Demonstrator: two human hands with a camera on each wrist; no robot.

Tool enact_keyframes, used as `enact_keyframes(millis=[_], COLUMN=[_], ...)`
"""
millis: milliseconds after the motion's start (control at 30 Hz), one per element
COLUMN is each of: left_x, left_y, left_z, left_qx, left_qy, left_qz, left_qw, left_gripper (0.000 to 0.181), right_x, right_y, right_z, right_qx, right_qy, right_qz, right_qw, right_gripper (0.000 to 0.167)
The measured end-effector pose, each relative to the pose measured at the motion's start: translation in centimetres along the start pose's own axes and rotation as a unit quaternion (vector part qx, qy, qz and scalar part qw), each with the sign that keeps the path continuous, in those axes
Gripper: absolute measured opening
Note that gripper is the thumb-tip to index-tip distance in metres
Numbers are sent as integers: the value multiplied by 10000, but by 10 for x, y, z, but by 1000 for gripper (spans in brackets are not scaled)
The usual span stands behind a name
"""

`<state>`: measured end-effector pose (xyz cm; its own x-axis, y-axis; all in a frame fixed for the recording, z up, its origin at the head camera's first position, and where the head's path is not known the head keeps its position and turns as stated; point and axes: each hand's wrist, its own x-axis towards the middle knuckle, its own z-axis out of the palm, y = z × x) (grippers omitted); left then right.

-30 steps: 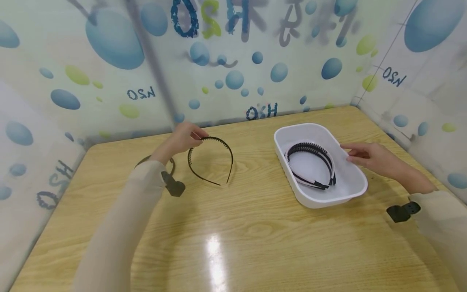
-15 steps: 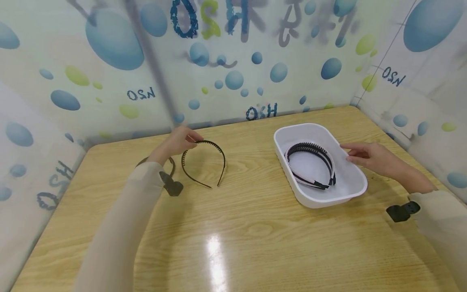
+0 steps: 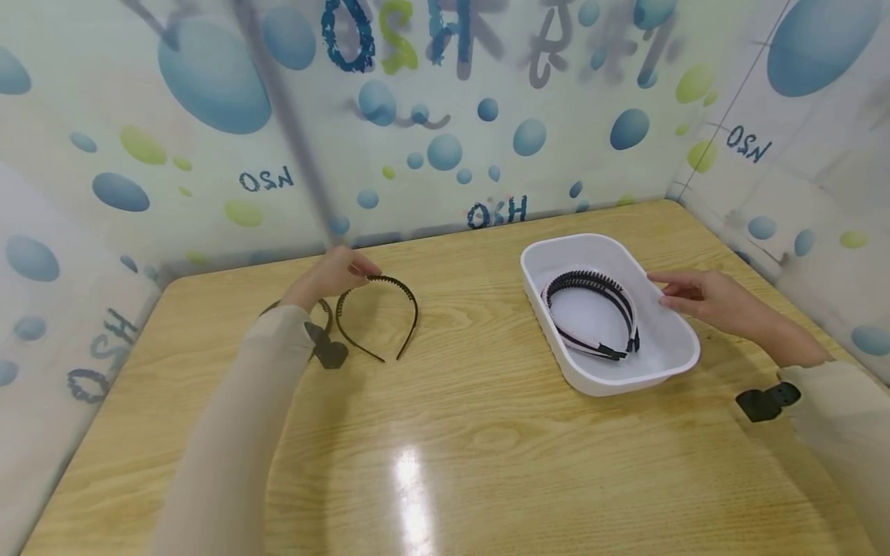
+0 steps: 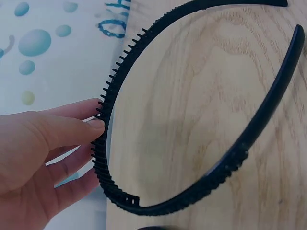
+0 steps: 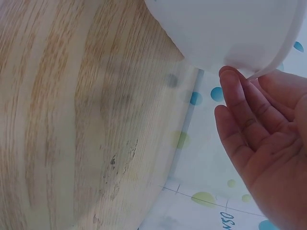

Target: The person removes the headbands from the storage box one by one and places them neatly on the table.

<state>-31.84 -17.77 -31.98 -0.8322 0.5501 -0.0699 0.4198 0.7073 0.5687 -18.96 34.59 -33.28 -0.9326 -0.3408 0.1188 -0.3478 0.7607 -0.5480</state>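
Note:
The left hand (image 3: pixel 337 274) pinches a black toothed headband (image 3: pixel 416 309) at the top of its arc, on the table's left half. In the left wrist view, thumb and fingertips of the left hand (image 4: pixel 53 148) meet on the toothed band (image 4: pixel 268 108). Another headband (image 3: pixel 327 309) lies partly hidden behind the left wrist. At the right, the right hand (image 3: pixel 716 301) grips the rim of a white basin (image 3: pixel 664 347), thumb and fingers on either side, as the right wrist view of the hand (image 5: pixel 264 124) and basin (image 5: pixel 230 28) shows. Several headbands (image 3: pixel 591 282) lie inside the basin.
The wooden table (image 3: pixel 445 432) meets a wall (image 3: pixel 417 177) with blue and green dots along its back edge, and another patterned wall (image 3: pixel 820 201) stands at the right. Dark straps with small black blocks are on both wrists.
The left hand has moved a little left and toward the person, carrying the headband close to the one behind the wrist. The right hand and basin have stayed in place.

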Motion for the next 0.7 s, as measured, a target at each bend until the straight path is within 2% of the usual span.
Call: enact_keyframes(millis=[133, 267, 700], left_x=[1, 3, 10], left_y=[-8, -14, -24], left_z=[3, 5, 8], left_qx=[-47, -94, -93], left_qy=[-43, 38, 47], left_qz=[-65, -72, -147], left_qw=[10000, 9999, 9998], left_gripper=[27, 28, 27], right_x=[-1, -1, -1], right_y=[0, 1, -1], right_z=[0, 1, 0], right_qx=[-13, -21, -66], right_qy=[25, 36, 43], right_qz=[-31, -88, 22], right_qw=[10000, 10000, 10000], right_gripper=[35, 36, 36])
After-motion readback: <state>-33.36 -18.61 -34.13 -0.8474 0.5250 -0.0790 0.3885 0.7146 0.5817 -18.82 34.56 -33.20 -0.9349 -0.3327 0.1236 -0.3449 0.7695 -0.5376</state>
